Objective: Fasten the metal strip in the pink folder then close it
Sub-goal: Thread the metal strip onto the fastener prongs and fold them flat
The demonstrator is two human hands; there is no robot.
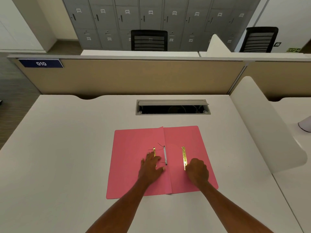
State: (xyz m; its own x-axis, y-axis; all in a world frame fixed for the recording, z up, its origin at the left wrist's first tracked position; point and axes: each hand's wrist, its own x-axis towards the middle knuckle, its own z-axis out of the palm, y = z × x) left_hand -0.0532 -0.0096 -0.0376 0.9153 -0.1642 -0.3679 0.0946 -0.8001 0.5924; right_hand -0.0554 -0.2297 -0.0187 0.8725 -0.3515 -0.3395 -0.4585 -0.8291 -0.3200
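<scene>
The pink folder [134, 140] lies open and flat on the white desk, spine running away from me. A gold metal strip [184, 157] rests on its right flap. A second gold piece [154, 151] lies on the left flap, beside a silver fastener bar [165, 155] with thin prongs near the spine. My left hand [151, 167] is spread flat on the left flap, covering the lower part of that gold piece. My right hand [196, 170] is curled at the near end of the gold strip, fingertips touching it; whether it grips the strip is hidden.
The white desk [67, 148] has an open cable hatch [173, 107] behind the folder. A beige partition [134, 76] closes the far edge. A white curved divider [262, 123] stands on the right. Black chairs and grey lockers are beyond.
</scene>
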